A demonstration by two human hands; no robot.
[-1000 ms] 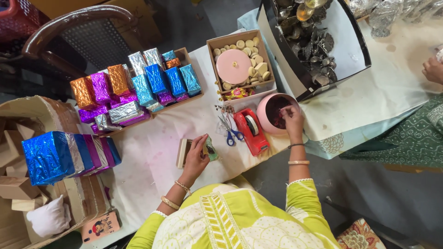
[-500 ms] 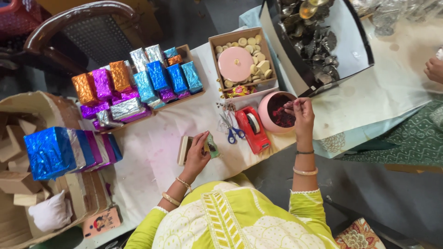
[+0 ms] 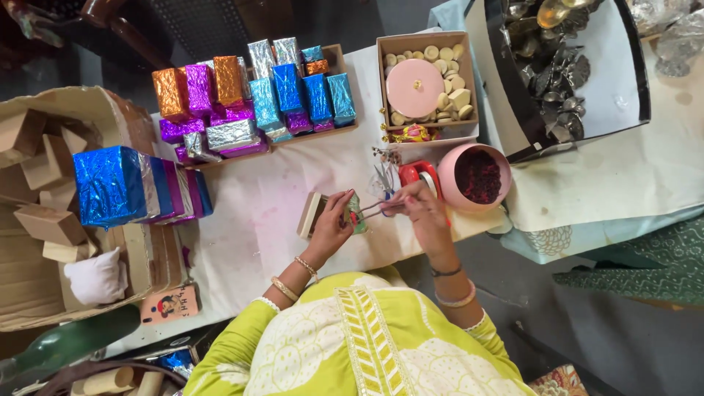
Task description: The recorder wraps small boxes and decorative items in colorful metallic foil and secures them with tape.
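From the head camera, the left hand pinches a small foil-wrapped wooden block lying near the counter's front edge. The right hand is closed on a thin red-tipped strand that reaches the block. Just beyond stand a pink bowl and red tape dispenser; foil boxes line the far edge.

Lime-green garment with short sleeves is worn; white floral or leafy print is seen across back and shoulders, and a yellow embroidered panel with chevron stitching runs down the middle. White trim is seen at the sleeve hems. Left hand: two gold-coloured bangles are worn on wrist and forearm. Right hand: a thin dark band and a pale pinkish bangle are worn.
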